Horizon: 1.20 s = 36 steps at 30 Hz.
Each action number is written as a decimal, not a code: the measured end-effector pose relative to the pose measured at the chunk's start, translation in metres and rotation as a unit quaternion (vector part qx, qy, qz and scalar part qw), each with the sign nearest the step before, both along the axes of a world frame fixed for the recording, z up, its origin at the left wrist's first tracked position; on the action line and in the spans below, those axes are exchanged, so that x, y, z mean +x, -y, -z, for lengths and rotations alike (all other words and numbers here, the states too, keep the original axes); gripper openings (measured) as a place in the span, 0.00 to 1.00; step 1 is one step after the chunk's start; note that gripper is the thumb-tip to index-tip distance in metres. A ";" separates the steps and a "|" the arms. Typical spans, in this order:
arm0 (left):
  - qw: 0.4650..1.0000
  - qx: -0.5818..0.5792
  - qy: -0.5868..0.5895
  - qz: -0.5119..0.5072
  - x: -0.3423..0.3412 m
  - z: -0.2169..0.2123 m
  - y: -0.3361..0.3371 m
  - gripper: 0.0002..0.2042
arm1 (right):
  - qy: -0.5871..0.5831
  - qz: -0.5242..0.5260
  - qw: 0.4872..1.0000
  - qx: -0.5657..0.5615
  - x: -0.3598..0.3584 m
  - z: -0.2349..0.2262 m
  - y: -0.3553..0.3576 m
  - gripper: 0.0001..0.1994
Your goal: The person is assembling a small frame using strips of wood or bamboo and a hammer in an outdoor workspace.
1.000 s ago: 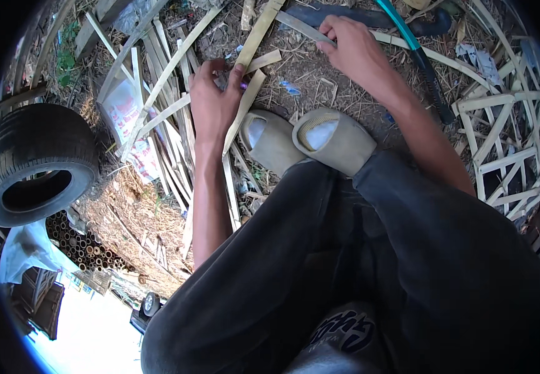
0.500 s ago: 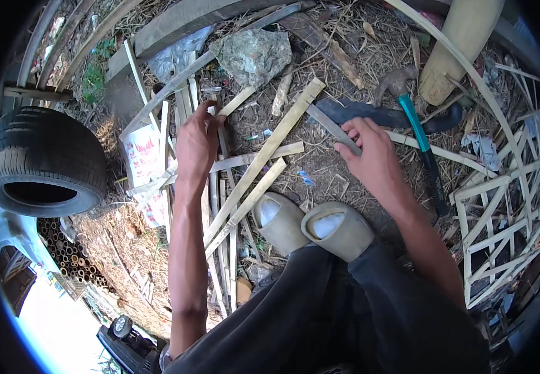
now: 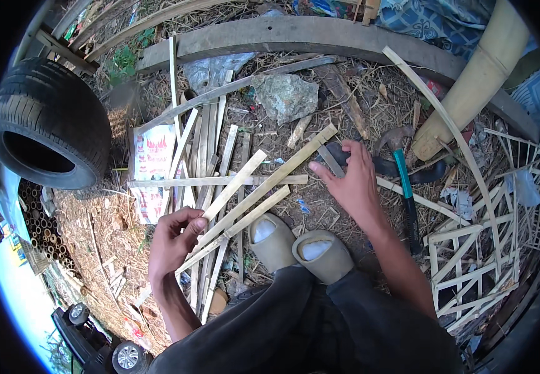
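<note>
My left hand (image 3: 176,242) pinches the near end of a pale split-bamboo strip (image 3: 236,184) between thumb and fingers. It slants up and away, over a loose pile of bamboo strips (image 3: 204,140). Alongside it lies a longer bamboo strip (image 3: 282,174), its far end by my right hand (image 3: 352,184). That hand is open, thumb and fingers apart, over a short flat grey strip (image 3: 331,161). To its right lies a hammer (image 3: 405,187) with a teal and black handle. Behind the hand is a long dark object (image 3: 385,167), partly covered.
A rough grey rock (image 3: 287,98) sits beyond the strips, in front of a curved wooden beam (image 3: 232,42). A tyre (image 3: 48,124) stands at the left. At the right are a thick bamboo pole (image 3: 476,87) and an open bamboo lattice frame (image 3: 469,262). My shoes (image 3: 323,255) are close by.
My left hand has come nearer to me, drawing a bamboo strip back from the pile. My right hand's fingers have spread off the grey strip they held. The view has shifted.
</note>
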<state>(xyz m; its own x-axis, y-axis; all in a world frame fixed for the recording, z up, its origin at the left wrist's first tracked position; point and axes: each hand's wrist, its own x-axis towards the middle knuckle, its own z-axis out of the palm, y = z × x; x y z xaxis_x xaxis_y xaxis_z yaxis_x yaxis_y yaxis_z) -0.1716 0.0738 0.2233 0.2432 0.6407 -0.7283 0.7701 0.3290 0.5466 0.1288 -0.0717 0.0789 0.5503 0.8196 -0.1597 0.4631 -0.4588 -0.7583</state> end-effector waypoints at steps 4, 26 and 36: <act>0.989 -0.064 0.122 -0.056 0.052 0.041 0.007 0.13 | 0.048 0.112 0.992 -0.042 -0.006 0.039 -0.030 0.36; 0.918 -0.179 0.338 -0.105 0.199 0.088 0.057 0.12 | -0.477 0.004 0.877 0.050 -0.026 -0.038 0.052 0.19; 0.867 0.369 0.002 0.334 0.158 0.168 0.051 0.14 | -0.326 0.215 0.886 0.251 0.088 -0.091 0.061 0.13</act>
<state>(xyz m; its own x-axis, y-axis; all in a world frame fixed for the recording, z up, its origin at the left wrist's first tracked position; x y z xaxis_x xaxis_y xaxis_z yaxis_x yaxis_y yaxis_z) -0.0136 0.0228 0.0552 0.7413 0.6473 -0.1774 0.6516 -0.6308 0.4212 0.2173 -0.1324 0.1703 0.7531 0.6152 -0.2330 -0.2843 -0.0151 -0.9586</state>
